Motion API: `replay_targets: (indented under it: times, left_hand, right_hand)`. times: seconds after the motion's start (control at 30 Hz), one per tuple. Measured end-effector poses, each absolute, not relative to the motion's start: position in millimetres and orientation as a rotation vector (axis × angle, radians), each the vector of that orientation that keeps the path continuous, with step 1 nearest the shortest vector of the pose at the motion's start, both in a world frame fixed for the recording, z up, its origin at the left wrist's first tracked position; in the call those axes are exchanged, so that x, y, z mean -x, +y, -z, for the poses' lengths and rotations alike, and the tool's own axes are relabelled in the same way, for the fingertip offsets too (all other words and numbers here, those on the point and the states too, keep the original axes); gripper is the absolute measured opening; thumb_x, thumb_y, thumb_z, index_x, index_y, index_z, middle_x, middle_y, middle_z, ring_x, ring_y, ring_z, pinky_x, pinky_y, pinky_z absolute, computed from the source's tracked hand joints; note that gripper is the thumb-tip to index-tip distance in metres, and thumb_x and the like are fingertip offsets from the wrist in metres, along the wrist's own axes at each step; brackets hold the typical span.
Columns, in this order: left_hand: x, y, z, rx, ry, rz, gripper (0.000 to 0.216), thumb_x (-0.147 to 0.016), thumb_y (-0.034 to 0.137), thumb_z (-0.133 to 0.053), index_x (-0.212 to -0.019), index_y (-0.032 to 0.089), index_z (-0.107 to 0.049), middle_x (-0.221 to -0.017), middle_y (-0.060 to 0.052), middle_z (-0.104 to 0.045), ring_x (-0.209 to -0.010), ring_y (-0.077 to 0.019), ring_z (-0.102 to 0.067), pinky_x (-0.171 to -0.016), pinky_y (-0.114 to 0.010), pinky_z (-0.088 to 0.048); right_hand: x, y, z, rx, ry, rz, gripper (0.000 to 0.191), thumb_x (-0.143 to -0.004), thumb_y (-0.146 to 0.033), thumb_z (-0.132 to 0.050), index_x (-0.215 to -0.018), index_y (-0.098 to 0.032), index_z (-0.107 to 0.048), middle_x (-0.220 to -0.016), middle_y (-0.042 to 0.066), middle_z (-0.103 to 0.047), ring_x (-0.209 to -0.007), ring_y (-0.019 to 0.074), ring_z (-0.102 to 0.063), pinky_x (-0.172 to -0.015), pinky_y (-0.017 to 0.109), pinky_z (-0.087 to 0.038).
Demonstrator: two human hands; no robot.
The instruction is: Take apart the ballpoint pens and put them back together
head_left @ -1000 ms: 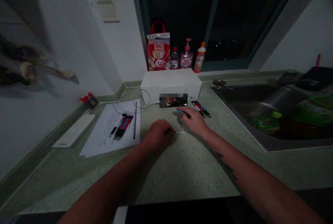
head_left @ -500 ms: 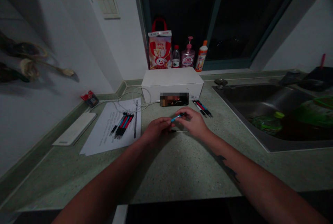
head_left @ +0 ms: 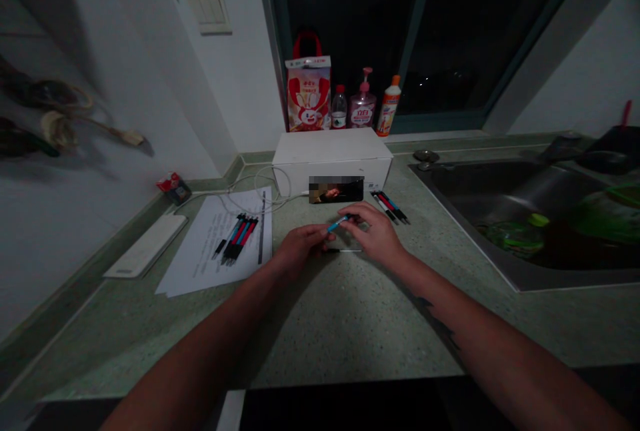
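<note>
Both hands have closed in since a second ago: the left hand, then low on the counter, now meets the right hand at a slim blue-and-black pen barrel. From my remote seat I see it through the head camera, slanting in mid-air, each hand pinching one end between narrowed fingertips. Just below, I make out a thin, pale rod with a dark end, like a pen refill; I cannot tell whether the left hand touches it. Beneath spreads a speckled, stone-like green counter. To the left, I find glossy red, blue and black pens bunched on smooth printed paper sheets. Beyond the hands, a flat black phone leans on a white cardboard box, with more slender pens to its right, near a brushed-steel sink.
</note>
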State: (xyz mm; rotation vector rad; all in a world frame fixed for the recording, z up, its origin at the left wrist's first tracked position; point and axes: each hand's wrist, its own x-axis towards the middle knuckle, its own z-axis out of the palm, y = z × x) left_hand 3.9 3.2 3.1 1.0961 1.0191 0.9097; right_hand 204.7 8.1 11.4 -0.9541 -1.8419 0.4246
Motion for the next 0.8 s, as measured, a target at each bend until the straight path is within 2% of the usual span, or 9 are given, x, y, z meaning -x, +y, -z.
replay_targets:
  times: [0.13,0.3,0.43,0.57,0.7,0.8]
  left_hand:
    - [-2,5,-1,-1.116,1.071,-0.976,0.043,-0.069,0.039,-0.076,-0.102,0.011,-0.076,-0.088,-0.01,-0.073,-0.062,-0.0116,-0.053,-0.056,-0.026,-0.041]
    - [2,11,0,-1.239,1.187,-1.015,0.045,-0.074,0.043,-0.071,-0.105,0.011,-0.073,-0.09,-0.01,-0.075,-0.064,-0.0132,-0.055,-0.057,-0.027,-0.044]
    - [5,15,3,-1.356,1.252,-1.041,0.032,-0.081,0.037,-0.064,-0.102,0.014,-0.068,-0.093,-0.01,-0.077,-0.064,-0.0146,-0.06,-0.058,-0.027,-0.044]
    - [6,14,8,-1.581,1.363,-0.992,0.015,-0.088,0.028,-0.057,-0.098,0.019,-0.063,-0.093,-0.008,-0.077,-0.071,-0.0172,-0.065,-0.069,-0.031,-0.048]
    - [6,14,10,-2.015,1.448,-0.878,0.008,-0.087,0.023,-0.063,-0.09,0.021,-0.069,-0.096,-0.007,-0.074,-0.093,-0.0233,-0.065,-0.086,-0.036,-0.046]
    - [6,17,13,-2.291,1.444,-0.761,0.007,-0.084,0.021,-0.067,-0.087,0.022,-0.073,-0.097,-0.008,-0.071,-0.1,-0.0265,-0.061,-0.091,-0.038,-0.044]
  right_hand:
    - [-209,9,-12,1.028,-1.961,-0.356,0.02,-0.093,-0.024,-0.061,-0.11,-0.023,-0.071,-0.103,0.007,-0.069,-0.089,0.0204,-0.065,-0.082,0.035,-0.052]
    - [-211,12,-2,1.24,-2.155,-0.338,0.014,-0.093,-0.024,-0.06,-0.101,-0.022,-0.072,-0.098,0.008,-0.073,-0.094,0.0236,-0.067,-0.084,0.038,-0.05]
    - [-209,22,9,1.266,-1.786,-0.644,0.013,-0.093,-0.025,-0.056,-0.101,-0.02,-0.064,-0.092,0.007,-0.076,-0.087,0.0214,-0.071,-0.079,0.036,-0.052]
    - [-209,32,15,1.159,-1.534,-0.887,0.014,-0.094,-0.029,-0.051,-0.1,-0.02,-0.059,-0.087,0.006,-0.076,-0.082,0.0199,-0.072,-0.078,0.035,-0.054]
    - [-214,27,12,1.341,-1.801,-0.498,0.015,-0.092,-0.028,-0.059,-0.102,-0.021,-0.067,-0.096,0.008,-0.074,-0.087,0.0217,-0.069,-0.081,0.037,-0.052]
    - [-215,21,8,1.415,-2.07,-0.236,0.015,-0.093,-0.025,-0.061,-0.1,-0.021,-0.073,-0.1,0.009,-0.072,-0.096,0.0243,-0.066,-0.085,0.038,-0.05]
